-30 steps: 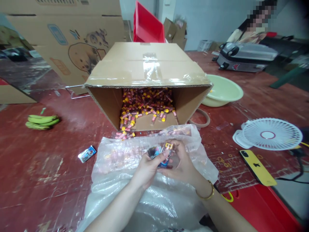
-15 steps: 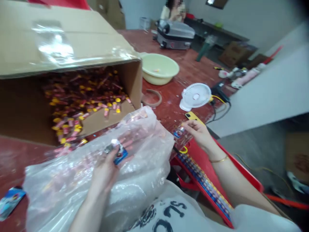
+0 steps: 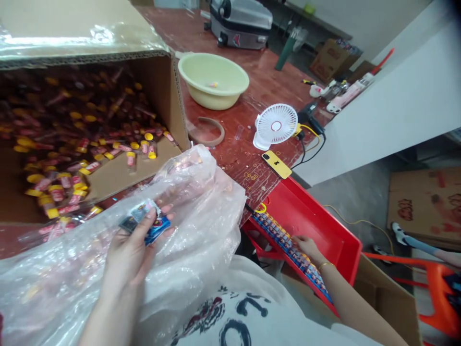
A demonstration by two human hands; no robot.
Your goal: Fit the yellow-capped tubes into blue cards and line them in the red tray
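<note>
My left hand [image 3: 131, 252] is closed around a few small glossy blue printed packets [image 3: 156, 230], thumb on top, above a milky plastic bag [image 3: 201, 230]. The bag holds pinkish things, blurred through the plastic. At the right, my right hand [image 3: 306, 247] reaches into a red tray [image 3: 342, 245]. Its fingers are bent together at a long row of blue and yellow printed packets [image 3: 281, 240] standing along the tray's near side. What the fingertips hold, if anything, is hidden.
An open carton [image 3: 176, 101] holds many small pink tubes with yellow caps. Beyond it are a pale green basin [image 3: 216, 101], a roll of tape [image 3: 216, 134], a white fan [image 3: 276, 124], a yellow phone [image 3: 277, 165] and a suitcase [image 3: 241, 29]. An orange chair [image 3: 442, 298] stands lower right.
My right hand has moved down from the table's edge, with a small blue printed packet in it, to the row in the red tray. My left hand keeps its packets. The view has shifted right.
</note>
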